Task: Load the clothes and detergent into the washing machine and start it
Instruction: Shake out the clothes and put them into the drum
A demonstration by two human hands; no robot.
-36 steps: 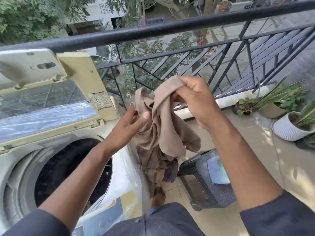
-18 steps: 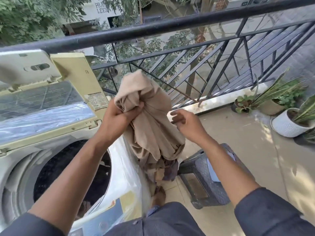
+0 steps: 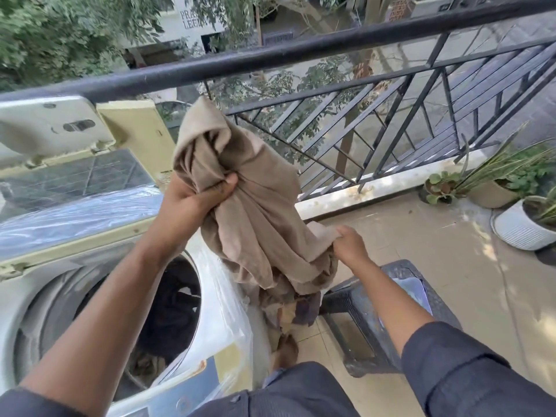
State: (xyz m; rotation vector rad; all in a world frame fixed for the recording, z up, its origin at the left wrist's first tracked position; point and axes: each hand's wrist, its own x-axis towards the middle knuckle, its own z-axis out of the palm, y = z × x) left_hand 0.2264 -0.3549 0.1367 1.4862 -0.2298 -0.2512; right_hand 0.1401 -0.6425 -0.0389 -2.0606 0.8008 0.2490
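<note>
The right hand, open and apart from the cloth half a second ago, has dropped lower and now pinches a lower fold of the beige garment, while the left hand has kept its fistful of the bunched upper part at about the same height. Both hands are closed on the fabric, the left thumb pressed over a gathered ridge, the right fingers clamped on a corner. The garment hangs between the hands, its tail trailing down below them toward the tiled floor, just to the right of the machine rather than over the drum.

Below the left forearm sits the top-loading washing machine, its body wrapped in clear plastic film, the round drum opening dark with some clothing visible inside. Beyond the left hand the lid stands raised against the railing. Beneath the right forearm is a dark plastic stool with a pale packet lying on its seat, partly hidden by the arm. Farther right of the right hand, potted plants stand along the balcony edge, one in a white ribbed pot. Past both hands runs the black metal railing, with trees and a building beyond.
</note>
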